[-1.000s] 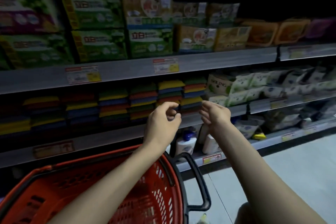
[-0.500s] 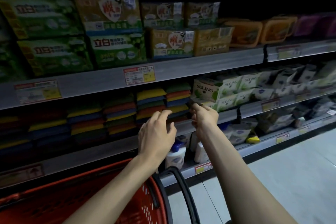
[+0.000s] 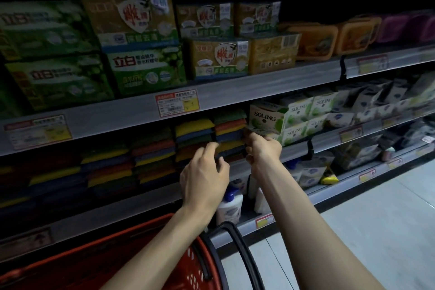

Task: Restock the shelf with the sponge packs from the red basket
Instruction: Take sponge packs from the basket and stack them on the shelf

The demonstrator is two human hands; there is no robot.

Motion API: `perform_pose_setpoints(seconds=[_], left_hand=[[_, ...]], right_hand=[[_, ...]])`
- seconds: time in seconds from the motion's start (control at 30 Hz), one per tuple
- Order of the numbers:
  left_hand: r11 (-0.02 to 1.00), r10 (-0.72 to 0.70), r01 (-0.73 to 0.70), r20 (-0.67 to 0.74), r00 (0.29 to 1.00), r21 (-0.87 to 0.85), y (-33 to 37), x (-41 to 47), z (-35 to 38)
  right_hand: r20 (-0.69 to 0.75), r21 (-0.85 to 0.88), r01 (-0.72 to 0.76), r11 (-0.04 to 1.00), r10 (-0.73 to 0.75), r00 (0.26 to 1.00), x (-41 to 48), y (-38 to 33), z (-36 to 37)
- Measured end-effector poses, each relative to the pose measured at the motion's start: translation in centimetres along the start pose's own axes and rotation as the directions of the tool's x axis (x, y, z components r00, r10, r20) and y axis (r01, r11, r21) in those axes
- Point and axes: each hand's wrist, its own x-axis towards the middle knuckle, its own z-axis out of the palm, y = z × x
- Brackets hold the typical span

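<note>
The red basket [image 3: 70, 271] sits low, down-left of the last stack [image 3: 229, 129] of sponge packs [image 3: 150, 148], which fill the middle shelf [image 3: 131, 205] in coloured piles. The left hand [image 3: 204, 179] is at that stack's front with its fingers curled; whether it grips anything cannot be told. The right hand [image 3: 263, 150] pinches the stack's right edge, thumb below, fingers above. Soap boxes [image 3: 268, 117] stand just right of the stack.

Reference: the price label [image 3: 177, 102], white and yellow with a red border.
- Directly above: green printed boxes [image 3: 146, 68].
- Above right: yellow packs [image 3: 220, 56], then orange containers [image 3: 313, 41].
- Right, slightly below: SOLING boxes [image 3: 267, 119].
- Well below, to the right: white bottle with blue cap [image 3: 229, 207].
- Far lower right: grey floor [image 3: 376, 231].
</note>
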Motion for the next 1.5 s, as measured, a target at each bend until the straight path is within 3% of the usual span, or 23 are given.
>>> perform_pose_setpoints(seconds=[0.3, 0.63, 0.97, 1.13, 1.27, 1.37, 1.5], left_hand=[[0.997, -0.056, 0.055, -0.009, 0.998, -0.061, -0.5, -0.4, -0.2], [0.994, -0.07, 0.067, -0.034, 0.997, -0.09, -1.4, -0.5, -0.3], [0.991, -0.068, 0.061, -0.061, 0.996, -0.116, -1.7, -0.6, -0.2], [0.969, -0.152, 0.136, -0.063, 0.986, -0.205, -2.6, -1.0, -0.3], [0.842, -0.39, 0.356, -0.003, 0.921, -0.407, -3.4, -1.3, -0.3], [0.636, -0.546, 0.485, 0.095, 0.833, -0.6, -3.7, -1.0, -0.2], [0.376, -0.633, 0.561, 0.237, 0.737, -0.738, -3.7, -0.4, -1.0]], right_hand=[[0.0, -0.003, -0.011, 1.0, 0.011, 1.0, 0.1, -0.2, -0.2], [0.073, 0.161, 0.057, 0.985, -0.07, 0.995, -0.2, -0.9, -0.9], [0.153, -0.043, 0.027, 0.999, -0.02, 0.988, -1.0, -1.1, -1.8], [0.007, -0.121, 0.102, 0.987, -0.102, 0.995, -2.3, -1.0, -2.1], [0.107, -0.097, 0.068, 0.993, -0.057, 0.993, -4.5, -0.4, -0.8], [0.204, -0.109, -0.018, 0.994, 0.04, 0.978, -6.1, 0.4, 0.6], [0.233, -0.063, -0.192, 0.979, 0.202, 0.951, -6.9, 1.5, 2.0]])
